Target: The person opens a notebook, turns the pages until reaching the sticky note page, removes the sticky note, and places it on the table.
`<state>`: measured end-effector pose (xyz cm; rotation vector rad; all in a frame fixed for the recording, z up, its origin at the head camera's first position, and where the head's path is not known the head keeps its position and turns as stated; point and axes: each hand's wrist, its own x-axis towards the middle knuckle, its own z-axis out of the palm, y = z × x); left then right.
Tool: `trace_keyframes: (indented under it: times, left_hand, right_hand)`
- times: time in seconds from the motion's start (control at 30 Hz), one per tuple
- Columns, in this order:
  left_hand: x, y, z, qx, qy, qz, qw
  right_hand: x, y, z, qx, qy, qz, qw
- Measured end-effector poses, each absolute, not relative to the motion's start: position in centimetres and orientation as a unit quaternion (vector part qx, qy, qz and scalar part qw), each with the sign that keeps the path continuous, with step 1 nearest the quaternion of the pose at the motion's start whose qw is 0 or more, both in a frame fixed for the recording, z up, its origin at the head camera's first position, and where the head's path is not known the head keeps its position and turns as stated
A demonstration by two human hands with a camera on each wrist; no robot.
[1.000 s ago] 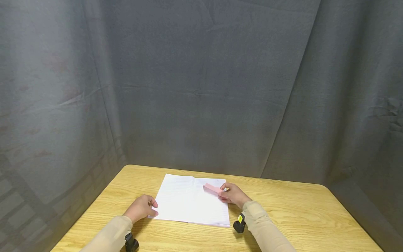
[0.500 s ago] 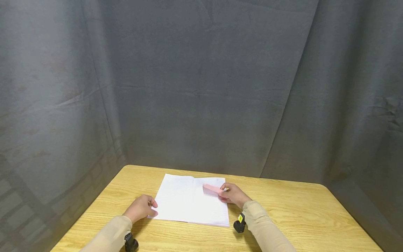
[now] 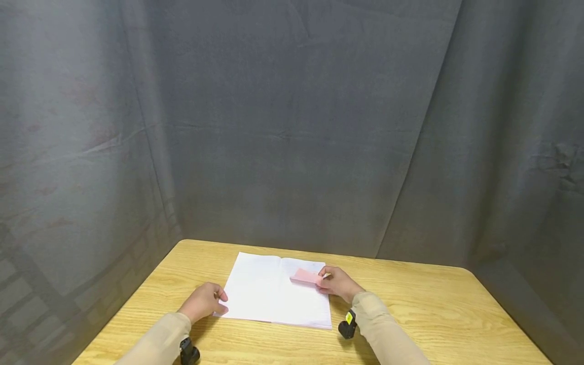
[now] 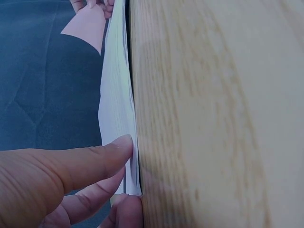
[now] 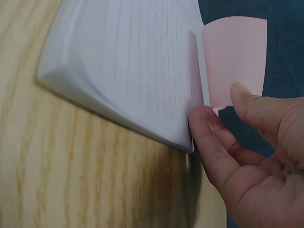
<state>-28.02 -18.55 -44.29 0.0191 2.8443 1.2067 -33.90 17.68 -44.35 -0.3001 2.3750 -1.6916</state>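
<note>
A lined notebook (image 3: 255,289) lies spread flat on the wooden table. At its left page's near corner, my left hand (image 3: 204,301) rests with the thumb over the page edge, and the fingertips sit right at the corner, as the left wrist view (image 4: 71,175) also shows. A pink slip of paper (image 3: 305,277) is over the upper part of the right page, its near end pinched between the thumb and fingers of my right hand (image 3: 338,284). In the right wrist view the pink slip (image 5: 235,57) stands up from the lined page, its far end bending, with a fingertip at the page's edge.
The table (image 3: 433,309) extends to the right of the notebook and in front of it. Grey curtains (image 3: 292,126) hang behind the table and along both sides. Each wrist wears a small black camera (image 3: 348,324).
The pink slip has tipped over toward the page and shows more of its broad face, its free end shifted slightly left and nearer. The left hand stays where it was.
</note>
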Motion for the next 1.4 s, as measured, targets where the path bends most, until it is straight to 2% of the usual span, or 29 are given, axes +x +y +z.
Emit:
trace_keyframes:
  times: [0.2, 0.33, 0.57, 0.9, 1.4]
  left_hand:
    - [-28.0, -18.6, -44.3, 0.004, 0.921, 0.389, 0.029]
    - [-28.0, -18.6, -44.3, 0.004, 0.921, 0.389, 0.03]
    - [-28.1, -18.6, -44.2, 0.008, 0.918, 0.394, 0.03]
    - [-28.1, -18.4, -44.4, 0.01, 0.915, 0.403, 0.027]
    - [-28.0, -18.4, -44.3, 0.008, 0.912, 0.41, 0.029]
  right_hand:
    - [-34.0, 18.8, -43.4, -0.149, 0.811, -0.561, 0.078]
    - [-34.3, 20.5, -41.9, -0.172, 0.809, -0.561, 0.032]
    - [-34.2, 23.4, -39.8, -0.151, 0.843, -0.515, -0.037]
    - [-33.6, 26.4, -42.0, -0.083, 0.899, -0.429, -0.04]
    - [-33.6, 26.4, -43.9, -0.044, 0.914, -0.403, -0.021]
